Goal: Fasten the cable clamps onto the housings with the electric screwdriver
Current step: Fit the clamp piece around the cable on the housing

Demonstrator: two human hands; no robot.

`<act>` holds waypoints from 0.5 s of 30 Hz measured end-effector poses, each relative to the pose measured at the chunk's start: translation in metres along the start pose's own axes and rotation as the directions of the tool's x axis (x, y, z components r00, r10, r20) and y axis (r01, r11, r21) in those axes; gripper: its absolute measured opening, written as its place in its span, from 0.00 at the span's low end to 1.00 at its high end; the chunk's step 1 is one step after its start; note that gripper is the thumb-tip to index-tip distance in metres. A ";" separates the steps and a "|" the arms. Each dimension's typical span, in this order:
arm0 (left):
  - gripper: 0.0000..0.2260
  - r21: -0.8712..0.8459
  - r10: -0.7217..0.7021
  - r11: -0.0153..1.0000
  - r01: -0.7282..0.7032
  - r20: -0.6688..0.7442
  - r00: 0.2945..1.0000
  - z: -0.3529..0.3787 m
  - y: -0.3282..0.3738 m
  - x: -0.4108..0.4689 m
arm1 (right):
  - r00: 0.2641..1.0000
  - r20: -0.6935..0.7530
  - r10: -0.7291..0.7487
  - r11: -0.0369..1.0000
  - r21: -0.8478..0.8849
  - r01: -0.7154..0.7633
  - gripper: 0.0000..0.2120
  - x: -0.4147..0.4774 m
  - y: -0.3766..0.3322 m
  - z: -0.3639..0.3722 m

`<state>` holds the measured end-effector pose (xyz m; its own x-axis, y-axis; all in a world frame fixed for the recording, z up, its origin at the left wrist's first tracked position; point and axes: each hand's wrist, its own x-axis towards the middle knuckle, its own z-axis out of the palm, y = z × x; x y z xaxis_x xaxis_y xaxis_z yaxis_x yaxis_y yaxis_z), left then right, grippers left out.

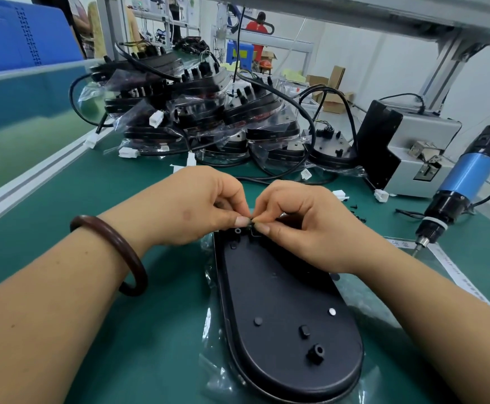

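Observation:
A black oval housing (pixel 284 313) lies in clear plastic wrap on the green mat, its flat back up with small posts and holes. Over its far end, my left hand (pixel 200 205) and my right hand (pixel 299 225) meet fingertip to fingertip and pinch a small black cable clamp (pixel 252 221) between them. The clamp is mostly hidden by my fingers. The blue electric screwdriver (pixel 465 182) hangs at the right with its bit tip touching the mat, held by neither hand.
A heap of bagged black housings (pixel 208 112) with cables and white connectors fills the back of the bench. A grey screw feeder box (pixel 409 153) stands at the right, loose black screws (pixel 357 212) beside it. A translucent bin (pixel 28 112) sits on the left.

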<state>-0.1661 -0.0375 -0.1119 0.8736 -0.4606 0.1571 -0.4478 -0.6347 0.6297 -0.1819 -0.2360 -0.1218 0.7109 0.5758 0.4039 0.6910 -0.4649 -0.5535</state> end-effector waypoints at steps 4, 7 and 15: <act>0.09 0.013 0.013 1.000 -0.013 -0.023 1.000 0.000 0.001 -0.004 | 0.995 0.076 -0.067 0.984 -0.160 0.078 0.06 -0.001 -0.002 -0.004; 0.09 0.053 0.023 0.998 -0.020 -0.052 0.998 0.000 0.002 -0.006 | 0.988 0.124 -0.095 0.966 -0.227 0.121 0.07 -0.001 -0.005 -0.007; 0.06 0.083 -0.003 0.997 0.006 -0.035 0.999 -0.002 0.009 -0.013 | 0.980 0.152 -0.128 0.951 -0.260 0.165 0.07 -0.002 -0.003 -0.011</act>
<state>-0.1810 -0.0358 -0.1070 0.8810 -0.4367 0.1821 -0.4572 -0.6865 0.5654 -0.1840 -0.2431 -0.1134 0.5883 0.7261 0.3560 0.8086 -0.5225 -0.2707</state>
